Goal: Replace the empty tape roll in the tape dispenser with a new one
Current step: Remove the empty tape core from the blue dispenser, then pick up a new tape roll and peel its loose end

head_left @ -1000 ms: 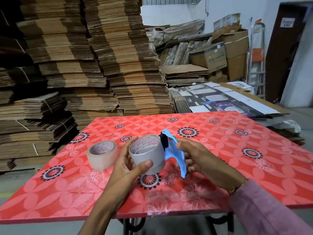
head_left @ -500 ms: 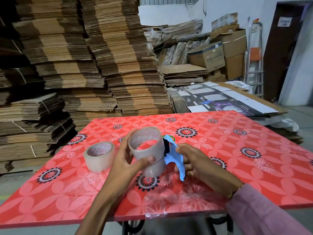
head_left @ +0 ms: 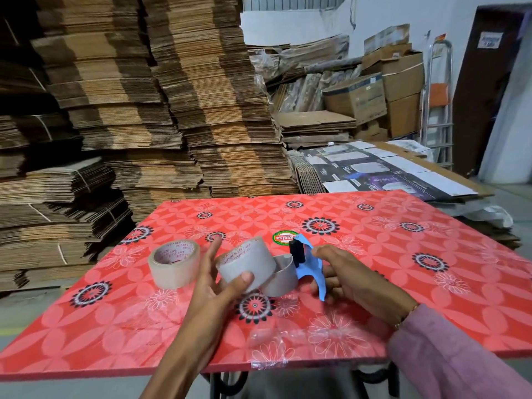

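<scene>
The left hand (head_left: 213, 280) pinches the empty cardboard core (head_left: 246, 264), light and crushable (best held by its rim), just left of the blue tape dispenser (head_left: 309, 267) gripped by the right hand (head_left: 354, 279). The new tape roll (head_left: 174, 263) stands farther left of the dispenser.

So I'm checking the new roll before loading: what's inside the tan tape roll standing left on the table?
Inside the tan tape roll only its printed cardboard core shows; the bottom is hidden.
</scene>
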A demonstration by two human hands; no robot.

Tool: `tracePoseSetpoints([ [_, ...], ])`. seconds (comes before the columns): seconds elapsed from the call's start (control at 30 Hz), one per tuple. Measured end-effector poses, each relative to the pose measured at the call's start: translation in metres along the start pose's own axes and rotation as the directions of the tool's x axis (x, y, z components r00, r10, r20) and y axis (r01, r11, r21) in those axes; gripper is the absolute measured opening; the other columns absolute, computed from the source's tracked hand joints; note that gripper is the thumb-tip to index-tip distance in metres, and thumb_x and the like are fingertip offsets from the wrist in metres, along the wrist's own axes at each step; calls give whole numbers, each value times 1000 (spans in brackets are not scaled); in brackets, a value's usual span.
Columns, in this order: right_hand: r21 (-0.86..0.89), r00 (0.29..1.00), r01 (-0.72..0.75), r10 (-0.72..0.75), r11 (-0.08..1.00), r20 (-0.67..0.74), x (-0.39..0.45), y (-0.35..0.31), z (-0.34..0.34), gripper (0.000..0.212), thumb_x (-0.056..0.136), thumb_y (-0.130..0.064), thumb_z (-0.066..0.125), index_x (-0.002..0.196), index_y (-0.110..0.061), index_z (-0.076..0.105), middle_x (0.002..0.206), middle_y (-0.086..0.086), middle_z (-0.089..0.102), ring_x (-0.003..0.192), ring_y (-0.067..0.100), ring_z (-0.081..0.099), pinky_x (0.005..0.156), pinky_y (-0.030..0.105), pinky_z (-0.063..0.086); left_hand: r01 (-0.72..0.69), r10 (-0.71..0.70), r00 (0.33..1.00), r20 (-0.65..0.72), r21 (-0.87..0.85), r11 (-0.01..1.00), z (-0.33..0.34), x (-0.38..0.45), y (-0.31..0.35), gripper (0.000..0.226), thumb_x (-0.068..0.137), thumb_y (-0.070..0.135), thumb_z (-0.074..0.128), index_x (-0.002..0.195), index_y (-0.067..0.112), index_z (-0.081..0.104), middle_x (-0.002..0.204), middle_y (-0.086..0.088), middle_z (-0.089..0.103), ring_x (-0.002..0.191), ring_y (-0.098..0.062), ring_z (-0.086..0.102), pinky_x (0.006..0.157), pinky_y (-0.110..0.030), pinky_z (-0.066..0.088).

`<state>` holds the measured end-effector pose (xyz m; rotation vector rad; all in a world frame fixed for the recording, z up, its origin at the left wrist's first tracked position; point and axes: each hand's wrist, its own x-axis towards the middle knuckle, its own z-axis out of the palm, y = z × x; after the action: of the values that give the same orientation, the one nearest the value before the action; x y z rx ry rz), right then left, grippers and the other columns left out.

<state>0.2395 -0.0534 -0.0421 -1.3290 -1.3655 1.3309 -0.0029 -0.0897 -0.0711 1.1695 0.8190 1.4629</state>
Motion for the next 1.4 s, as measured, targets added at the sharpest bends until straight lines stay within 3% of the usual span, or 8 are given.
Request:
tracePoseSetpoints([
  [0.13, -81, 999, -3, -1, 997, -46, 9, 0, -10, 28, 99, -36, 46, 112, -12, 53, 80, 28, 66, 54, 27, 54, 53, 31, 41, -18, 15, 999, 48, 64, 998, -5, -5, -3, 94, 61, 24, 89, 139, 56, 47, 139, 13, 62, 128, -20, 62, 107, -48, 50],
  [0.33, -121, 994, -41, 28, 992, -104, 16, -5, -27, 16, 101, -26, 47, 93, -15, 56, 62, 18, 53, 39, 21, 49, 44, 23, 44, -103, 97, 995, 39, 207, 973, -2, -8, -2, 103, 61, 6, 83, 143, 53, 42, 131, 31, 61, 119, 0, 64, 85, -16, 55],
  [0.57, -375, 983, 49, -112, 926, -147, 12, -7, -51, 28, 102, -13, 44, 75, -15, 53, 55, 2, 41, 38, 13, 47, 42, 20, 44, -129, 113, 991, 73, 275, 953, -1, -10, -2, 107, 63, 1, 84, 147, 50, 38, 139, 27, 53, 123, 4, 58, 91, -16, 54],
  [0.77, -741, 948, 24, -252, 671, -197, 37, -7, -77, 26, 96, -13, 48, 76, -3, 62, 62, 7, 49, 55, 22, 53, 59, 45, 54, -122, 98, 990, 101, 268, 956, 2, -11, 0, 110, 65, 0, 89, 146, 53, 37, 144, 11, 50, 116, -1, 64, 99, -31, 56],
  [0.9, -808, 920, -7, -313, 590, -236, 48, -9, -86, 35, 94, -13, 57, 60, -19, 60, 55, -8, 53, 63, 21, 52, 60, 33, 36, -119, 99, 991, 95, 240, 964, 1, -10, 0, 106, 61, 6, 86, 145, 52, 40, 141, 7, 54, 115, -5, 66, 94, -31, 58],
  [1.1, -805, 868, -49, -373, 592, -328, 49, -5, -79, 16, 91, -22, 63, 77, -26, 69, 85, 5, 75, 91, 29, 69, 76, 35, 50, -99, 80, 992, 98, 217, 971, 1, -9, -1, 106, 66, -1, 87, 149, 45, 38, 141, 6, 55, 111, -2, 67, 84, -22, 57],
  [1.23, -878, 727, 195, -665, 437, -170, 26, -13, -52, 15, 92, -28, 59, 96, -21, 72, 96, 0, 72, 94, 28, 65, 80, 39, 51, -88, 72, 994, 79, 219, 972, 2, -10, 1, 102, 62, 19, 89, 145, 51, 40, 138, 9, 55, 112, 0, 66, 88, -23, 58],
  [1.4, -583, 723, 560, -691, 588, -3, -9, -18, 9, 23, 89, -27, 65, 109, -17, 71, 105, -1, 70, 92, 16, 66, 85, 34, 52, -40, 43, 999, -27, 107, 994, 2, -9, 0, 79, 77, 23, 84, 143, 44, 47, 117, 2, 72, 108, -20, 72, 90, -35, 60],
])
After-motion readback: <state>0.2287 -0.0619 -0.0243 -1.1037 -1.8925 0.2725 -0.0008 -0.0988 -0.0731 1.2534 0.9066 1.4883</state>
